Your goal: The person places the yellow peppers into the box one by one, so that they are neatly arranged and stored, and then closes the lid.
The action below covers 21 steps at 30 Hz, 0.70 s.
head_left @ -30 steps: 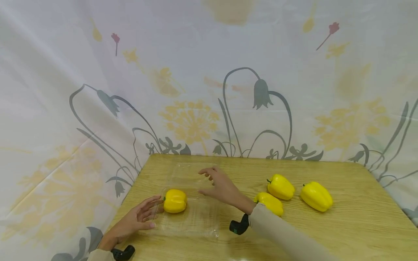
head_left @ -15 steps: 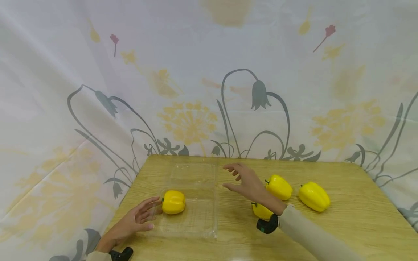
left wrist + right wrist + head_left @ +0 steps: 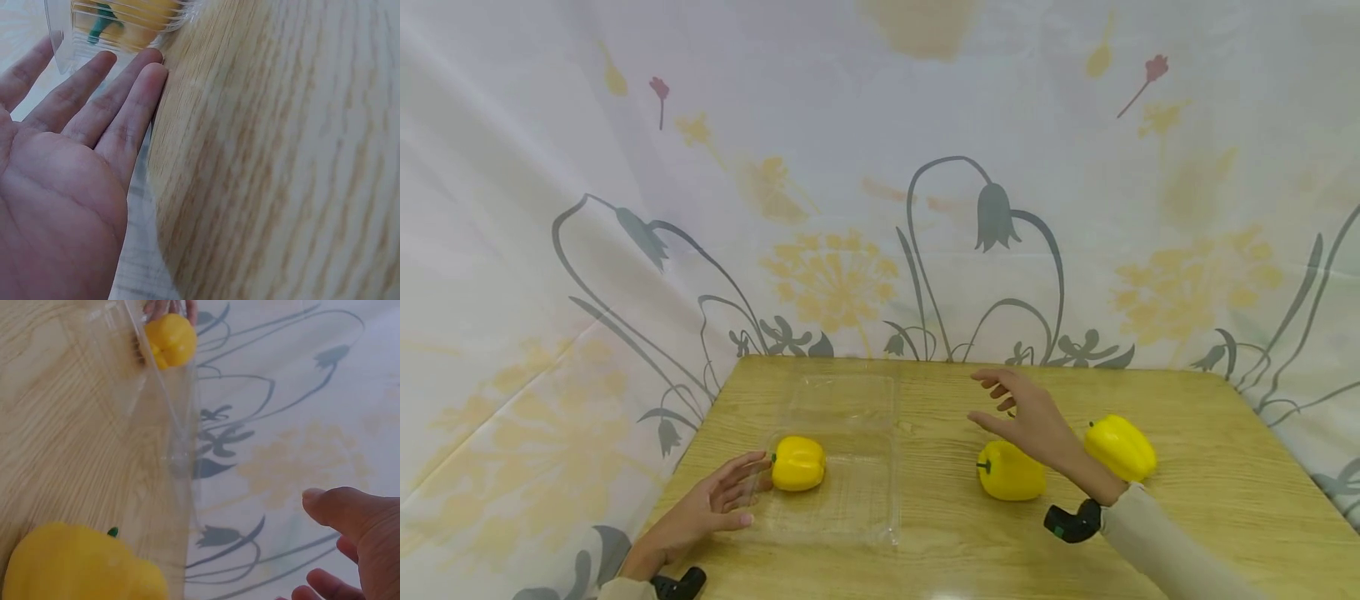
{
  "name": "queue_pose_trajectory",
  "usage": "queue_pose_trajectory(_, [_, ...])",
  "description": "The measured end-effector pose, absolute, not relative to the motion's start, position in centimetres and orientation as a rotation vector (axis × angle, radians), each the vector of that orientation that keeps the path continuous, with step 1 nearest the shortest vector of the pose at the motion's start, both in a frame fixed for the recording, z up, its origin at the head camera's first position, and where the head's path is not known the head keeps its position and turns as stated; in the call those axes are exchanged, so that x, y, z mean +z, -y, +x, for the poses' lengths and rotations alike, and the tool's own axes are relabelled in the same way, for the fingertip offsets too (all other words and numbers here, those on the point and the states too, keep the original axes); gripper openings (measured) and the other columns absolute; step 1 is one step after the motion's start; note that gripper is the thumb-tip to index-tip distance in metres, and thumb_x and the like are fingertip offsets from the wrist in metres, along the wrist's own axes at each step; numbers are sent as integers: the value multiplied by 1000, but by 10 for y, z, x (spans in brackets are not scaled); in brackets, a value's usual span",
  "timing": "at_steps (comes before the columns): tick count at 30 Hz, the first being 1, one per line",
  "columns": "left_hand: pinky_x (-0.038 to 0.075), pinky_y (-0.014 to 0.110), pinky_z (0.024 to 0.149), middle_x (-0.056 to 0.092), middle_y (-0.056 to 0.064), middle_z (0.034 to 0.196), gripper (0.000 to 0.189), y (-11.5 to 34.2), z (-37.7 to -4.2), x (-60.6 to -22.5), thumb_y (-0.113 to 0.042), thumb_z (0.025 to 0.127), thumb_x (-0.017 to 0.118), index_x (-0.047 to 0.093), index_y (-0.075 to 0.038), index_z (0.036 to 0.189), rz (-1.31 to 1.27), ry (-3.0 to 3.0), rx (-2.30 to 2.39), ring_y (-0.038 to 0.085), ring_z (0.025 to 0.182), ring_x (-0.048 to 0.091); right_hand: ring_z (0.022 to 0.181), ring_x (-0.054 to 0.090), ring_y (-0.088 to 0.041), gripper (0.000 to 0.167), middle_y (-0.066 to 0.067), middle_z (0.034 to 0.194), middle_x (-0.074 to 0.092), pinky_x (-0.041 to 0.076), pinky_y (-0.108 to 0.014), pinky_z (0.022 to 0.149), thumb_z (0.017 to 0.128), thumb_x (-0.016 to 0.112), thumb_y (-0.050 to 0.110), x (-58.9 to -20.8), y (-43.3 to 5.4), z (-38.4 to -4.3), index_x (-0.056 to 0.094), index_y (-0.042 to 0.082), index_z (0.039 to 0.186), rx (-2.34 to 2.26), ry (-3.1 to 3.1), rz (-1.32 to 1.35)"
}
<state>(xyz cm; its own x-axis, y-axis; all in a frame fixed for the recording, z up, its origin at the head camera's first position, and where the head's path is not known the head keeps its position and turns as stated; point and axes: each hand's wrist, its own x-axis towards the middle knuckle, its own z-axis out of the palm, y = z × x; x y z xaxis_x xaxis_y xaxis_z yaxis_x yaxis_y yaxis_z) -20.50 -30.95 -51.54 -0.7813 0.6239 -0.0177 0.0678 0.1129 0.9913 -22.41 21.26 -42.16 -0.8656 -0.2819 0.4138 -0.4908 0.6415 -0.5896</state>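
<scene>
A clear plastic clamshell box (image 3: 859,504) lies on the table with its lid (image 3: 850,398) folded back, and a yellow bell pepper (image 3: 799,464) sits in its left part. My left hand (image 3: 703,510) is at the box's left side, fingers extended; in the left wrist view its fingertips are close by the ribbed wall, but contact is unclear. Over the right half hovers my right hand (image 3: 1037,427), fingers spread and holding nothing. Just below it is a yellow bell pepper (image 3: 1011,473). Another pepper behind the hand is almost wholly hidden, with its stem showing.
A further yellow bell pepper (image 3: 1120,448) lies to the right, past my right wrist. The wood-grain table (image 3: 955,550) meets a flower-printed cloth (image 3: 850,167) at the back and left.
My right hand has moved right, from above the box to over the loose peppers, uncovering the nearer one and covering the one behind. My left hand has stayed beside the box.
</scene>
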Motion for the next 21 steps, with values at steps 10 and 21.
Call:
queue_pose_trajectory(10, [46, 32, 111, 10, 35, 165, 77, 309, -206, -515, 7, 102, 55, 14, -6, 165, 744, -1933, 1726, 3, 140, 45, 105, 64, -35, 57, -14, 122, 64, 60, -47, 84, 93, 80, 25, -423, -262, -203, 57, 6, 142, 1018, 2634, 460])
queue_pose_trajectory(21, [45, 32, 112, 8, 36, 164, 77, 310, -205, -515, 5, 102, 55, 12, -6, 165, 754, -1931, 1711, 3, 140, 45, 103, 64, -38, 59, -21, 123, 62, 60, -31, 77, 92, 81, 26, -435, -317, -188, 57, 4, 141, 938, 2614, 291])
